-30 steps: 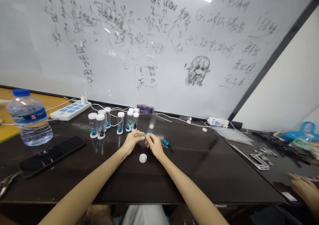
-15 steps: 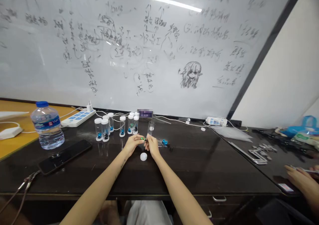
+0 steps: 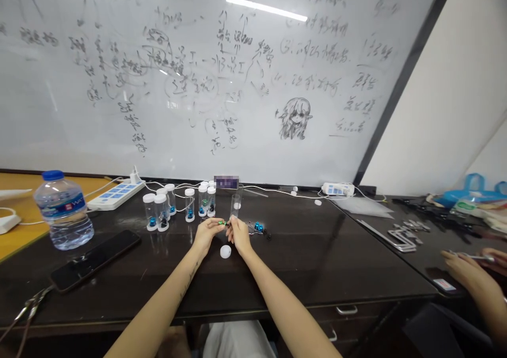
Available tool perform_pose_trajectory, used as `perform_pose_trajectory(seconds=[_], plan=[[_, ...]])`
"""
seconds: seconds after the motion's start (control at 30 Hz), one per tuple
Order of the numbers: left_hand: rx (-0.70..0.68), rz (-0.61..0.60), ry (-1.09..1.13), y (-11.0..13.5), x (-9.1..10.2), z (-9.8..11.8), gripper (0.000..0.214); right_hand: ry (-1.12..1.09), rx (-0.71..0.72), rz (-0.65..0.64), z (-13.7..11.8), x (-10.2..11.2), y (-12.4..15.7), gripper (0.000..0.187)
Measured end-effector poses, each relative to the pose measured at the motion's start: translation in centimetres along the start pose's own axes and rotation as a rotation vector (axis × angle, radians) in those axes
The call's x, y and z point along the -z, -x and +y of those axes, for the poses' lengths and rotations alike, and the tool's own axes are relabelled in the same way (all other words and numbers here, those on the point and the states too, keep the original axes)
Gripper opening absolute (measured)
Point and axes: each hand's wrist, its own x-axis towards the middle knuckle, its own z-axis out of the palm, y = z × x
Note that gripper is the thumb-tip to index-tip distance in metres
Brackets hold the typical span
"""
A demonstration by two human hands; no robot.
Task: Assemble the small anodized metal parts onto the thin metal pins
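Near the middle of the table, my left hand (image 3: 206, 235) pinches a small shiny green part (image 3: 221, 223) between thumb and fingertips. Close beside it, my right hand (image 3: 240, 235) is closed at the lower end of a clear tube (image 3: 235, 202), which points up and away from me. A small dark piece shows between the two hands; what it belongs to is unclear. In front of the fingers lies a round white cap (image 3: 225, 251). To the right of my right hand are shiny blue parts (image 3: 259, 226) with thin metal and black bits.
Several white-capped clear tubes (image 3: 160, 213) holding small parts stand at the left. Beyond them lie a power strip (image 3: 116, 195), a water bottle (image 3: 63, 210) and a phone (image 3: 95, 260). Another person's hand (image 3: 461, 268) is at the far right, near metal pieces (image 3: 406, 236).
The camera view has shifted slightly, so everything sits a little further left. Both hands keep nearly the same pose, with the green part still in my left fingers.
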Motion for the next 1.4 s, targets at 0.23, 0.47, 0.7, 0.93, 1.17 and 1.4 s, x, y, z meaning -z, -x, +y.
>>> perform_pose_trajectory(seconds=[0.23,0.47,0.7,0.93,1.17,1.4], plan=[[0.001,0.02,-0.009,0.0,0.2,-0.2,0.032,0.102,0.037,-0.008,-0.3,0.6,0.5,0.051],[0.067,-0.029,0.026,-0.7,0.6,-0.6,0.032,0.137,0.069,-0.055,-0.5,0.7,0.6,0.035],[0.169,-0.019,0.051,-0.6,1.9,0.0,0.026,0.112,0.057,-0.115,-0.3,0.6,0.5,0.027],[0.195,0.041,0.033,0.5,2.0,0.3,0.023,0.111,0.041,-0.183,0.0,0.6,0.6,0.043],[0.19,0.03,-0.075,1.2,0.7,0.7,0.024,0.044,0.002,-0.227,-0.2,0.8,0.7,0.035],[0.232,-0.006,-0.468,1.9,2.1,2.9,0.02,-0.039,-0.014,-0.198,0.0,0.7,0.3,0.028]])
